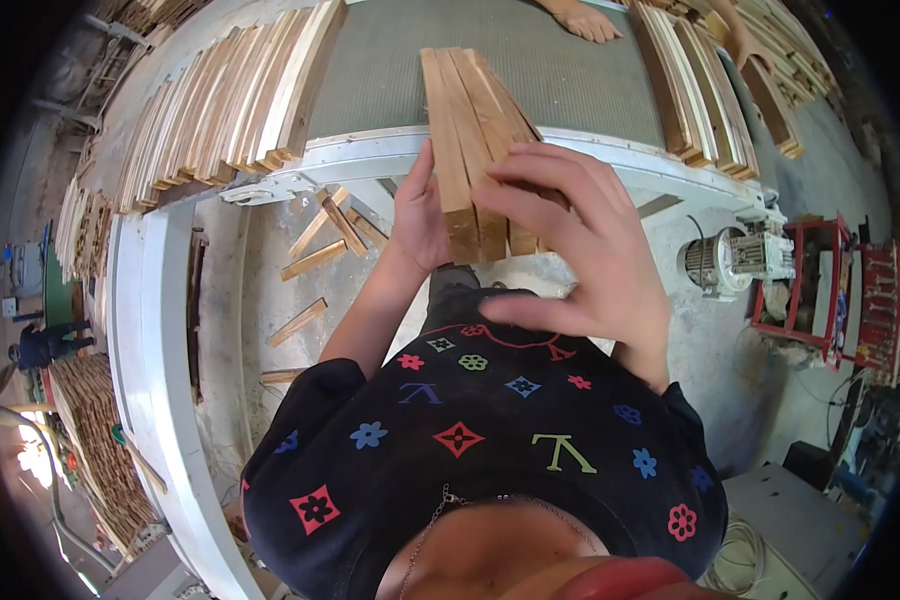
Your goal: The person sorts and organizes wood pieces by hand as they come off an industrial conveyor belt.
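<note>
Closest to me, below my black patterned shirt (470,440), both hands meet at the near ends of a bundle of wooden slats (465,120). My left hand (418,215) lies flat against the bundle's left side, fingers straight and not closed round it. My right hand (582,250) cups over the top and right of the slat ends, fingers curled on the wood and thumb pointing left beneath, grasping the bundle. The slats jut out over the white metal frame (370,155) of the machine, and their far length rests on its grey-green belt (560,70).

Below the frame, the dusty concrete floor (270,290) is strewn with wood offcuts (315,260). An electric motor (725,262) sits at the right, just beside a red metal rack (820,290). Stacked slats (220,100) line the belt's left edge and more stacks (705,90) line its right. At the belt's far end, another person's hand (585,20) rests on the surface. Far left, a person in dark clothes (50,343) stands near more piled wood (95,440).
</note>
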A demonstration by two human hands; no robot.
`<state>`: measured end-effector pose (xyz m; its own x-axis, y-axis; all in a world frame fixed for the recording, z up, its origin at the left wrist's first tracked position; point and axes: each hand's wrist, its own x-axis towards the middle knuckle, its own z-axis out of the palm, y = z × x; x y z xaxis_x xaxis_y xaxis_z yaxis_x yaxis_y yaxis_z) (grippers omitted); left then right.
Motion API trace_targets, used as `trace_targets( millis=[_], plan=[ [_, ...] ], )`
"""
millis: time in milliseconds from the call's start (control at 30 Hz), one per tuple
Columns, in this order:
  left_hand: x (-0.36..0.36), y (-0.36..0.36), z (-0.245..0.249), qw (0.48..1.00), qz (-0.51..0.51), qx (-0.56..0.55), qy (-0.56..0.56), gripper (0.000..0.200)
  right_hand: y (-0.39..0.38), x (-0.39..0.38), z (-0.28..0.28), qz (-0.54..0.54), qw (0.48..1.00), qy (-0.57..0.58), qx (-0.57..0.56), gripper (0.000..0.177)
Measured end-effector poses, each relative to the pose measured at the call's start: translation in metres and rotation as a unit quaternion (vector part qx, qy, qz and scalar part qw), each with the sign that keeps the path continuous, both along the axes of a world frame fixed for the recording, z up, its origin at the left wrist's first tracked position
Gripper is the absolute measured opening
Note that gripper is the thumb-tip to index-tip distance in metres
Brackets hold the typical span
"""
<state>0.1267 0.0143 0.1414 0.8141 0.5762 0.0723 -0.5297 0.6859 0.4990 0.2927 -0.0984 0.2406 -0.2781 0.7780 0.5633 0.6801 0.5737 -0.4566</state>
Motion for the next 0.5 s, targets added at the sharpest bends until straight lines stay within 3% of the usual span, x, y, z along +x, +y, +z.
trace_targets(
  millis=[67,100,200,267,300,400,433,467,500],
  plan=[
    [-0.002,-0.003,0.001,0.987,0.062,0.1,0.11,0.076,0.001,-0.013,-0.005,-0.039,0.999,-0.013,0.022,0.051],
    [-0.003,-0.002,-0.003,0.985,0.068,0.114,0.11,0.077,0.002,-0.015,-0.009,-0.057,0.998,-0.02,0.033,0.047],
    [-0.001,-0.008,-0.007,0.993,0.063,0.034,0.092,0.084,0.01,-0.014,-0.018,-0.072,0.985,-0.094,0.128,0.038],
    [0.003,-0.012,-0.015,0.986,0.025,-0.161,0.022,0.089,-0.006,-0.013,-0.007,-0.061,0.976,-0.135,0.162,0.044],
    [0.004,-0.021,-0.012,0.98,-0.009,-0.193,-0.047,0.096,-0.012,-0.015,-0.004,-0.048,0.978,-0.116,0.169,0.046],
    [0.004,-0.037,-0.034,0.985,-0.014,-0.154,-0.08,0.099,-0.026,-0.022,-0.002,-0.003,0.987,0.019,0.16,0.046],
    [0.005,-0.041,-0.043,0.989,-0.01,-0.133,-0.067,0.1,-0.016,-0.02,-0.01,-0.023,0.993,-0.026,0.114,0.052],
    [0.005,-0.045,-0.053,0.992,-0.007,-0.111,-0.055,0.101,-0.002,-0.017,-0.026,-0.029,0.996,-0.001,0.088,0.049],
    [0.007,-0.048,-0.069,0.997,0.037,-0.023,0.056,0.101,0.013,-0.015,-0.045,-0.035,0.997,0.024,0.062,0.047]
  ],
)
